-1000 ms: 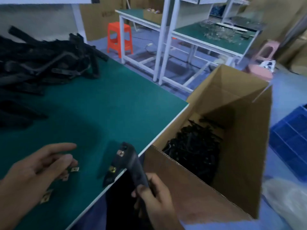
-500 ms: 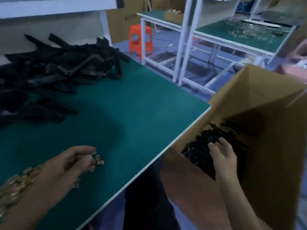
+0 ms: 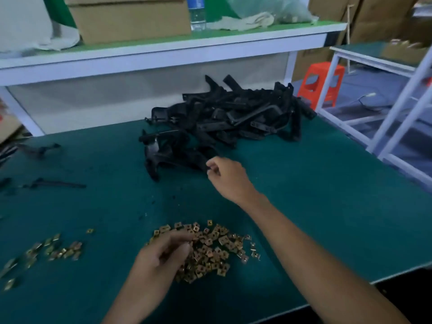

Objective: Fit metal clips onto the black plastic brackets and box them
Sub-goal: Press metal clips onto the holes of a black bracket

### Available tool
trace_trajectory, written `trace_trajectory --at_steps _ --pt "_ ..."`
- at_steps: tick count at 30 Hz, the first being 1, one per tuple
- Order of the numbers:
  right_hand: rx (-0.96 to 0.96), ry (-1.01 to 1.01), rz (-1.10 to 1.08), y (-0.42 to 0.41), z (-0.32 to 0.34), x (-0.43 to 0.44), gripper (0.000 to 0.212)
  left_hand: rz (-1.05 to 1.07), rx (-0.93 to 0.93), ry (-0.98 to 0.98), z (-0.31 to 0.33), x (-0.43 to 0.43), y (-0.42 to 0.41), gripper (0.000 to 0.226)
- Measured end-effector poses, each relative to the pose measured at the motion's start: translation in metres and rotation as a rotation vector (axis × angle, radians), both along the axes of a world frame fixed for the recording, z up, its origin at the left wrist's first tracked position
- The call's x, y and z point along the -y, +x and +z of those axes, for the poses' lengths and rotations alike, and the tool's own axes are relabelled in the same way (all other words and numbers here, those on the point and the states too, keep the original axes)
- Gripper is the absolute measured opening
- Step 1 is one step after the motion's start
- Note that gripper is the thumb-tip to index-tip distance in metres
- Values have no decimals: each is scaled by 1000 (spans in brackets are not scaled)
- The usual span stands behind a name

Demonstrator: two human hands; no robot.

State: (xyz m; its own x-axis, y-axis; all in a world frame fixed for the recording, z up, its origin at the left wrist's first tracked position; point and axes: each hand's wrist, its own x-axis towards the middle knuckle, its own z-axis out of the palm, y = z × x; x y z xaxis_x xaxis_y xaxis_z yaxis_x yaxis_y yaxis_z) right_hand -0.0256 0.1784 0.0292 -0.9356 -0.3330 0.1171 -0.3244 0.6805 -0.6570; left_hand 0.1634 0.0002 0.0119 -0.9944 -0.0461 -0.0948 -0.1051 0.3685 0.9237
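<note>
- Bottle (image 3: pixel 197 12) label: blurred, unreadable.
- Cardboard box (image 3: pixel 131 19) on shelf (image 3: pixel 210 44): contents hidden.
- Bracket (image 3: pixel 180 159) pinched by right hand (image 3: pixel 225 175).
- Clips (image 3: pixel 210 249) grasped by left hand (image 3: pixel 161 256).

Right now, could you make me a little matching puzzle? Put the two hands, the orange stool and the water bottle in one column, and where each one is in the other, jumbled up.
Things:
1. left hand
2. right hand
3. orange stool
4. water bottle

Places:
A. standing on the upper shelf
B. pinching a piece at the near edge of the black brackets
C. on the floor past the far right corner of the green table
D. fingers curled on the heap of metal clips

Pairs: 1-D, 2-B, 3-C, 4-A.
</note>
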Motion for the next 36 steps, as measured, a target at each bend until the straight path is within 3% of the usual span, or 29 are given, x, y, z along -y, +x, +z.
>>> trace_trajectory --at_steps 3,6,8,10,14,19,24,27,32,36 --pt "35 104 58 -39 -8 34 46 42 61 75 0 10 9 28" --pt "-229 299 -216 -69 -20 38 52 82 50 101 1 19 17 21" --pt "-96 367 -343 -84 -24 29 49 103 30 72 1 25 20 29" --pt "87 320 -397 -94 -28 19 35 120 38 69 1 29 23 35" --pt "89 61 -489 -88 -16 -11 29 128 2 63 1 38 24 35" --pt "255 -529 -396 9 6 -41 16 201 -69 -89 -15 47 15 26" --pt "328 -530 -270 142 -14 -54 40 299 -147 -428 -33 54 -7 15" --pt "306 -540 -259 186 -29 -52 48 240 -222 -631 -28 56 -27 18" --pt "54 -366 -312 203 -51 -44 54 34 -116 -721 -14 47 -60 27" --pt "-54 -267 -323 205 -60 -36 57 -110 -72 -777 -13 36 -71 18"
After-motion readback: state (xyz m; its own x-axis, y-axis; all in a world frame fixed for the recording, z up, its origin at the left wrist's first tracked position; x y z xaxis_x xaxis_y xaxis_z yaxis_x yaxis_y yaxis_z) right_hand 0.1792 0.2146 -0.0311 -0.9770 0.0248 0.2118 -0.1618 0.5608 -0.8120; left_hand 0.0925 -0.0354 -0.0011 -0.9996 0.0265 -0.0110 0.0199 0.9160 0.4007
